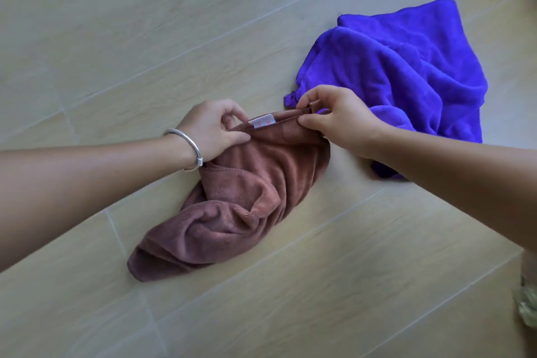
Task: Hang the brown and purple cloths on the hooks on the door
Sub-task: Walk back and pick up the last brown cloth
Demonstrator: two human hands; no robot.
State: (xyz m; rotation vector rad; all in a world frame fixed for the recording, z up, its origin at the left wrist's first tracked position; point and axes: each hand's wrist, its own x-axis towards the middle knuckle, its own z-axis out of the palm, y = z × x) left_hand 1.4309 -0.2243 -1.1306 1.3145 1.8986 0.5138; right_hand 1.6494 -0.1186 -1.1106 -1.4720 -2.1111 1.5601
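Brown cloth (241, 206) gets picked up first: left hand (212, 128) and right hand (337, 119) pinch its top hem off the floor (116, 38), purple cloth (406, 73) waiting; next, lifting toward an unseen hook.

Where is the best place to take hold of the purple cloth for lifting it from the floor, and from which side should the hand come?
Probably the hemmed corner of the purple cloth, the part nearest the right hand. It lies flat and free on the floor, so fingers coming from above could pinch it. The middle is crumpled in folds. Both hands now pinch the brown cloth by its top edge.
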